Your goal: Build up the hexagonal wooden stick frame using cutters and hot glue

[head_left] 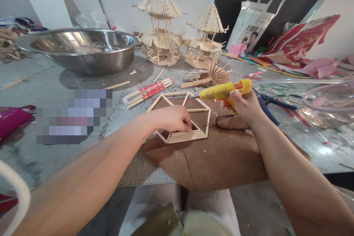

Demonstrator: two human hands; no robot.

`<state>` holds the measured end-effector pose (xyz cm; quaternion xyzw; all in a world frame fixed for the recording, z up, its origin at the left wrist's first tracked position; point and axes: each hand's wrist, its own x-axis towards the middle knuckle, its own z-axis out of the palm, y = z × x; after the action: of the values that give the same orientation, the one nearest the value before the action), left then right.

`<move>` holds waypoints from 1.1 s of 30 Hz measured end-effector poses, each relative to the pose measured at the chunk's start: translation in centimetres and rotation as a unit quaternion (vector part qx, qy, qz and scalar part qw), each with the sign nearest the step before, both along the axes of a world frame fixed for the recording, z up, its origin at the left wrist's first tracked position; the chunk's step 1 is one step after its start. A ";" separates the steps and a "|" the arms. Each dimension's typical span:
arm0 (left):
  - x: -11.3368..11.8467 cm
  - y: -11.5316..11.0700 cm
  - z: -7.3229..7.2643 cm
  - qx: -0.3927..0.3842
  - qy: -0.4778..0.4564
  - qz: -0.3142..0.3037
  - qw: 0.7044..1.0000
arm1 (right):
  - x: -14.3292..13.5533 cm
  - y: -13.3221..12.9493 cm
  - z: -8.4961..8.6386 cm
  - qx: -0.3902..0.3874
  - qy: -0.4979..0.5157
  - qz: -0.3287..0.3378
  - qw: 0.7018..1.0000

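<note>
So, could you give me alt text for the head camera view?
A person's left hand touches a flat frame of wooden sticks, while the right hand holds a yellow glue gun. Behind are two stick towers and a metal bowl.

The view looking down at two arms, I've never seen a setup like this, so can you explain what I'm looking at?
There's no machine here: a person is working with bare hands, and this single picture comes from a camera worn on their head, looking forward and down. The right hand holds a yellow glue gun, its nozzle pointing left. The left hand reaches down to a six-sided stick frame, at a section partly filled with a row of sticks; whether it pinches one is hidden. The frame lies on a brown sheet on the table. Further back are a steel basin and two pagoda models, one taller and one shorter.
</note>
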<state>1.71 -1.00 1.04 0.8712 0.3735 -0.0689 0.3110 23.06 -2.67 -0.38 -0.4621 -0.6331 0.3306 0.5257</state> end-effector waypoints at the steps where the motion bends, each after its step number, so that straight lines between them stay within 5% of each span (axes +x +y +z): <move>1: 0.0 -0.1 0.1 -0.001 0.002 0.001 1.000 | 0.0 0.0 0.0 0.000 0.003 0.001 1.000; 33: 0.2 0.0 0.0 0.035 0.036 -0.022 0.998 | 0.0 -0.1 0.0 0.007 -0.013 0.009 1.000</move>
<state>1.87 -1.01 1.02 0.8864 0.3674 -0.0943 0.2652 23.09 -2.73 -0.38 -0.4565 -0.6464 0.3250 0.5177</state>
